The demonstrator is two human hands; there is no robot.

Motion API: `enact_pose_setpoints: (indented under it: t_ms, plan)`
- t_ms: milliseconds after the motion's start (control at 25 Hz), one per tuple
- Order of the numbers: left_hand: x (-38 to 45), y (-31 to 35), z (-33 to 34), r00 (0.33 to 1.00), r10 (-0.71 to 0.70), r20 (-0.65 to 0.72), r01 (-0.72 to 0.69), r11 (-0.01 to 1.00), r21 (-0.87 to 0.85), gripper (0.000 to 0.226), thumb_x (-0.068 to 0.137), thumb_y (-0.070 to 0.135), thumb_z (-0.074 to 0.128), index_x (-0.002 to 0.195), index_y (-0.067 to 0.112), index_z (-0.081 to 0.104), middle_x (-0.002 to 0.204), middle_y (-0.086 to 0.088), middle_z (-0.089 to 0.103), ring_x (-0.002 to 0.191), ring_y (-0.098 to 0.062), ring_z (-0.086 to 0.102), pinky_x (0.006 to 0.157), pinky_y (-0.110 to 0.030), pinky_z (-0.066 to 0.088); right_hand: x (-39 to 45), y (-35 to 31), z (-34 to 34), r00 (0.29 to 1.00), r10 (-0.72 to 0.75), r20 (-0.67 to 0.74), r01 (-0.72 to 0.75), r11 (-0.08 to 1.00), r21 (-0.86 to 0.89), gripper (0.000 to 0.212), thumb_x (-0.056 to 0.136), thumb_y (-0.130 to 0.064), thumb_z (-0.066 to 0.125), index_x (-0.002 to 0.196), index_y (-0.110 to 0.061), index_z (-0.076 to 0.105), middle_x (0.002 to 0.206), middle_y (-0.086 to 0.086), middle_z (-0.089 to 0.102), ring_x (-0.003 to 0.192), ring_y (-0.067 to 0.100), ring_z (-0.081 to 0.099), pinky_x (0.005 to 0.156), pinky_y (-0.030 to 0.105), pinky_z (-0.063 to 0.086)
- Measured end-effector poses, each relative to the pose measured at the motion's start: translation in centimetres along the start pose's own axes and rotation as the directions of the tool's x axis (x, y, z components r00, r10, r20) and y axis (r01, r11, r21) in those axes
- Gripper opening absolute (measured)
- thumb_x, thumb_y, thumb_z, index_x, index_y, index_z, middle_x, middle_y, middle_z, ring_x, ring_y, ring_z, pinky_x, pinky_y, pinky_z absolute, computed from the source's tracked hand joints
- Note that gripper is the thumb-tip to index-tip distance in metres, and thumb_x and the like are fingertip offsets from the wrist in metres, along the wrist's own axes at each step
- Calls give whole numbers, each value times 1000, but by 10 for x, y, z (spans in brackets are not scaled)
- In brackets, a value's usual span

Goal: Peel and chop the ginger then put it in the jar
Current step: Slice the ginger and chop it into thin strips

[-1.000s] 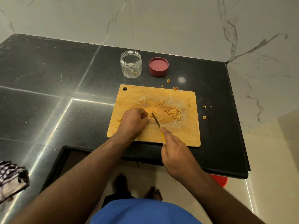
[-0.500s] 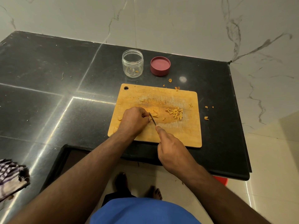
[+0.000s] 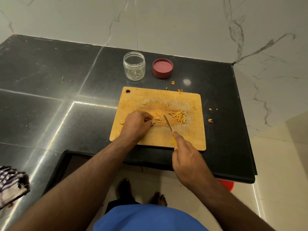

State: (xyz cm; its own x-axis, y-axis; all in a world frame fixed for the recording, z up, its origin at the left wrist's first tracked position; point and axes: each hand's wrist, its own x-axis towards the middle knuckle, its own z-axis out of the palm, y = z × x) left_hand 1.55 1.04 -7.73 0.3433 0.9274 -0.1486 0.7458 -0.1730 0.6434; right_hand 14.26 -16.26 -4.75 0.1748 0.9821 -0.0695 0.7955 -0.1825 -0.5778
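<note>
A wooden cutting board (image 3: pixel 191 135) lies on the black counter. My left hand (image 3: pixel 137 125) is curled over ginger pieces (image 3: pixel 157 119) at the board's middle left and pinches them down. My right hand (image 3: pixel 186 157) grips a knife with a yellow handle; its blade (image 3: pixel 168 122) points up-left, just right of those pieces. A small pile of chopped ginger sticks (image 3: pixel 179 115) sits right of the blade. Two ginger slices (image 3: pixel 122 121) lie at the board's left edge. The clear jar (image 3: pixel 134 65) stands open behind the board, with a few bits inside.
The red lid (image 3: pixel 162 68) lies upside down to the right of the jar. Ginger peel scraps (image 3: pixel 210 120) are scattered on the counter right of and behind the board. A striped cloth (image 3: pixel 11 184) lies at the far left. The counter's front edge is just below the board.
The knife blade has moved right, away from my left hand's fingertips, and freshly cut sticks now show between them. My left hand stays in place.
</note>
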Motion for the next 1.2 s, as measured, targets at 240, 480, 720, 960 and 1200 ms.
enact_pose_setpoints:
  t_ms: [240,480,720,960,1200]
  plan:
    - [-1,0,2,1000,-7,-18,8,1000,22,23,91,25,70,112,17,74,104,3,73,88,-8,60,73,-21,44,13,-7,7,997,-19,76,12,996,88,54,103,-19,38,155,-23,23,136,1,51,111,10,51,91,22,42]
    - [0,1,2,1000,10,-21,-10,999,41,18,91,22,68,106,17,77,106,5,73,86,-7,59,72,-21,42,25,-12,15,993,-9,116,3,999,49,54,102,-20,36,154,-24,23,124,3,55,100,15,54,85,36,50]
    - [2,1,0,1000,26,-16,-24,997,67,17,92,23,67,104,17,77,102,4,74,81,-4,55,59,-13,34,27,-16,17,989,28,144,-34,999,38,54,102,-20,36,154,-26,21,115,3,55,93,16,54,79,38,50]
    - [1,0,0,999,29,-18,-28,997,68,18,92,24,67,106,17,77,103,4,74,84,-5,58,72,-20,41,-6,-11,8,989,62,134,-67,997,33,55,103,-23,38,155,-29,19,123,-2,54,99,13,55,83,33,50]
    - [0,-1,2,1000,24,-11,-23,998,66,23,93,26,67,112,17,75,107,4,73,86,-5,58,74,-20,43,-4,-10,0,1000,17,16,-18,997,69,55,102,-15,39,155,-23,25,111,-3,54,87,13,56,76,31,52]
